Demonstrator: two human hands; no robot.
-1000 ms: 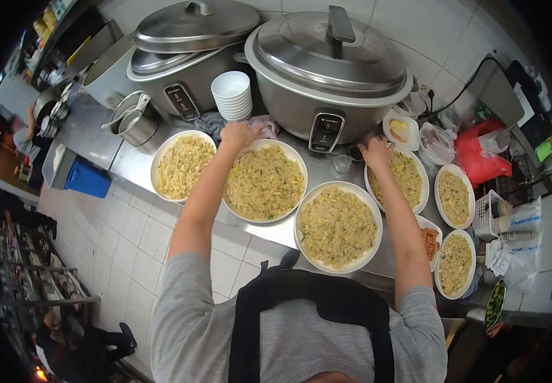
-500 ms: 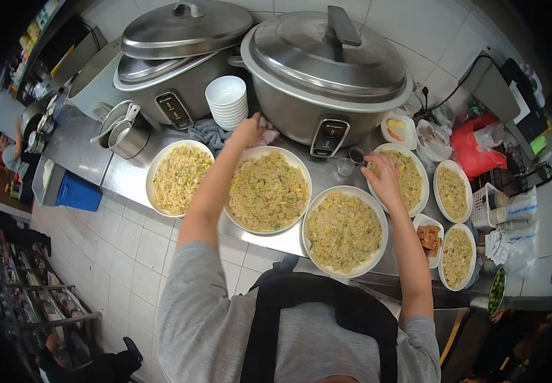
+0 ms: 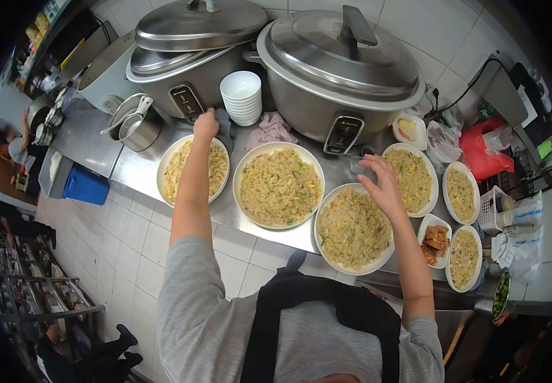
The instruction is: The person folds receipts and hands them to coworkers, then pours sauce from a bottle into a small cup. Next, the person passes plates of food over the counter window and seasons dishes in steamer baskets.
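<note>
My left hand [image 3: 206, 126] reaches over the leftmost plate of fried rice [image 3: 177, 167], its fingers closed at the grey cloth [image 3: 225, 125] beside a stack of white bowls [image 3: 242, 99]. The fingertips are mostly hidden. My right hand [image 3: 381, 182] hovers between two plates of fried rice, thumb and fingers apart. Near its fingertips stands a small clear cup [image 3: 357, 165]; a darker round one is partly covered by the fingers. A large plate of fried rice [image 3: 278, 186] lies between my arms, and another fried rice plate [image 3: 354, 230] is below my right hand.
Two large rice cookers [image 3: 343, 70] line the wall. A pink cloth [image 3: 271, 131] lies before them. Metal pots [image 3: 140, 131] stand left. Right are oval rice plates [image 3: 461, 191], a dish of brown pieces [image 3: 436, 241] and a red bag [image 3: 480, 150]. Other people are at the left.
My left hand has moved left, from beside the pink cloth to the grey cloth. My right hand has shifted slightly down, its fingers still near the small cups. The view has shifted a little.
</note>
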